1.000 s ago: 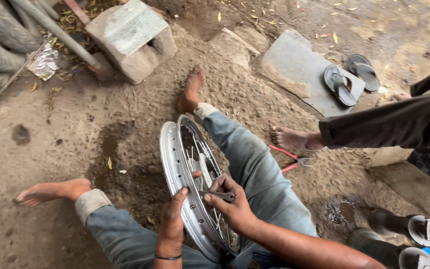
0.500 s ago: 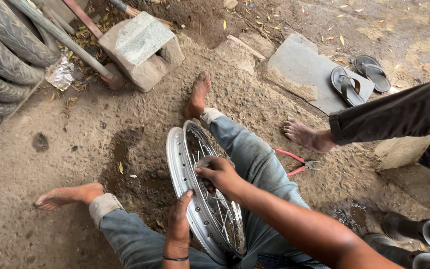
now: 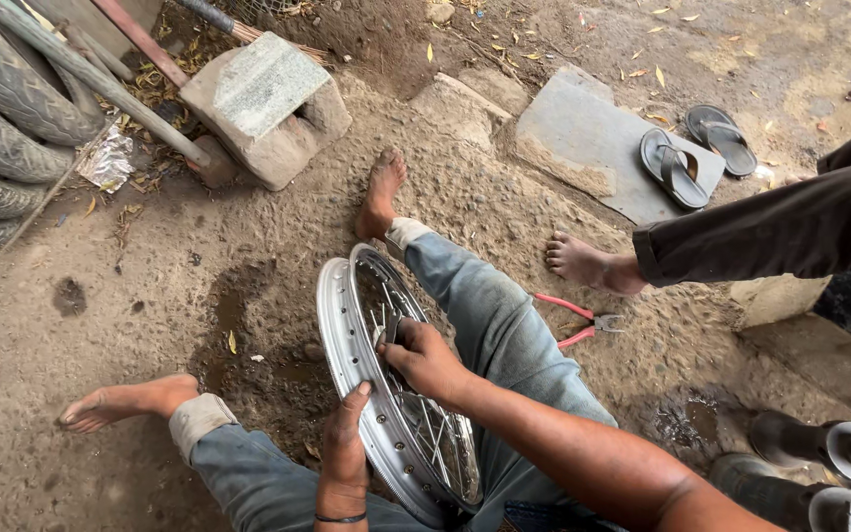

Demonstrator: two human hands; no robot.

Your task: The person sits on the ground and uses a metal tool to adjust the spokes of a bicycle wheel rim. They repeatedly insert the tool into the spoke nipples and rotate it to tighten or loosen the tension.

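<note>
A chrome spoked wheel rim (image 3: 337,325) stands on edge between my legs on the dirt ground. My left hand (image 3: 345,448) rests on the near part of the rim and steadies it. My right hand (image 3: 424,360) reaches among the spokes and is closed around a small dark tool (image 3: 391,332) near the top of the wheel. My bare feet (image 3: 381,197) are spread to either side of the rim.
Red-handled pliers (image 3: 573,320) lie on the ground right of my leg. Another person's bare foot (image 3: 588,264) and dark trouser leg come in from the right. Sandals (image 3: 691,153) sit on a stone slab; a concrete block (image 3: 263,103) and stacked tyres (image 3: 2,128) stand at left.
My right hand has moved up along the spokes, away from me, toward the top of the rim. The left hand has stayed on the rim's near edge.
</note>
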